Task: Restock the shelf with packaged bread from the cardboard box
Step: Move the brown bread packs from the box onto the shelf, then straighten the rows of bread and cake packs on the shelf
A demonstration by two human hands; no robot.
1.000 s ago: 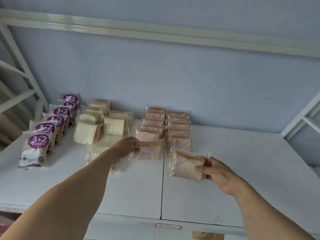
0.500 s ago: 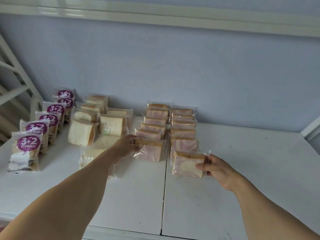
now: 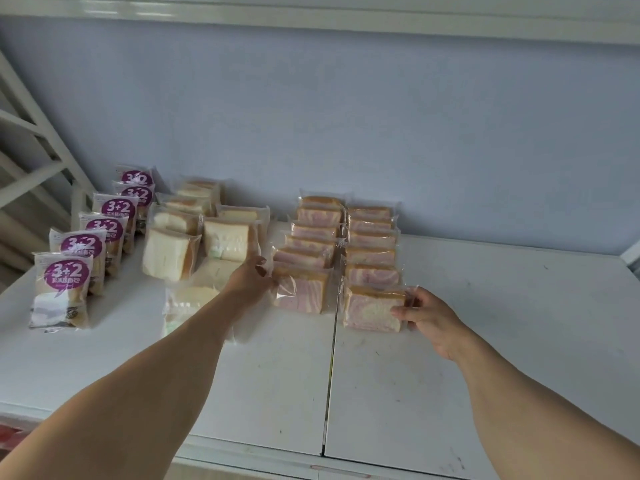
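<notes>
Six purple-labelled packs (image 3: 67, 271), twelve pink-swirl packs (image 3: 372, 254), two hands (image 3: 431, 320).

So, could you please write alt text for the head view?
Two bare hands set pink-swirl bread packs at the front of two rows on a white shelf: the left hand holds one pack, the right hand another. Purple-labelled packs line the left.

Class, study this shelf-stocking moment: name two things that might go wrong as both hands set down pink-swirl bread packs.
1. The right hand pinches only the side of its front pack; released carelessly, it may topple forward.
2. The left hand reaches over flat white bread packs; its forearm might drag them toward the shelf edge.
</notes>
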